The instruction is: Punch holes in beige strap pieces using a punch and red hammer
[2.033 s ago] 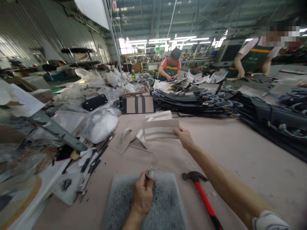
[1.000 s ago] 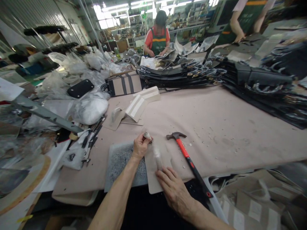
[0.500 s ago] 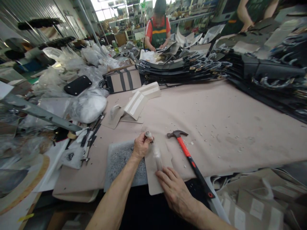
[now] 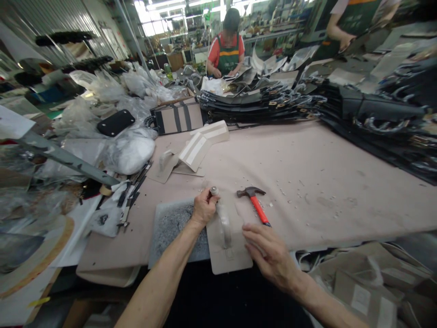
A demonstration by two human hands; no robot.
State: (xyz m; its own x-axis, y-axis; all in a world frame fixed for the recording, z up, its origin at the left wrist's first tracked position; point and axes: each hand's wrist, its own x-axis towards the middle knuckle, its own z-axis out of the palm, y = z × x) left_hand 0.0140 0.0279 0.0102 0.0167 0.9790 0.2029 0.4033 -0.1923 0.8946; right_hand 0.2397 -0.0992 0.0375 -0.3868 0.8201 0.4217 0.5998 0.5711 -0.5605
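Note:
A beige panel (image 4: 235, 264) lies near the table's front edge, with a plastic-wrapped handle (image 4: 224, 225) running along it. My left hand (image 4: 205, 207) pinches a short whitish cylinder with a metal top (image 4: 214, 190), held upright at the far end of that handle. What sits beneath the cylinder is hidden. My right hand (image 4: 268, 248) hovers at the panel's right edge, fingers stretched out and holding nothing. Behind those fingers lies a claw hammer (image 4: 258, 209) with a red grip, its lower handle covered by my hand. A speckled grey slab (image 4: 164, 237) lies under my left forearm.
Several beige panels with white strips (image 4: 194, 152) lie farther back. Stacked black bag parts (image 4: 252, 109) line the table's far side. Clear plastic bags (image 4: 126, 150) pile up at left beside a metal pole (image 4: 68, 157). A co-worker in a green apron (image 4: 228, 59) sits opposite.
My right hand has left the panel and handle and moved right, over the hammer's handle. My left hand keeps the cylinder at the handle's far end.

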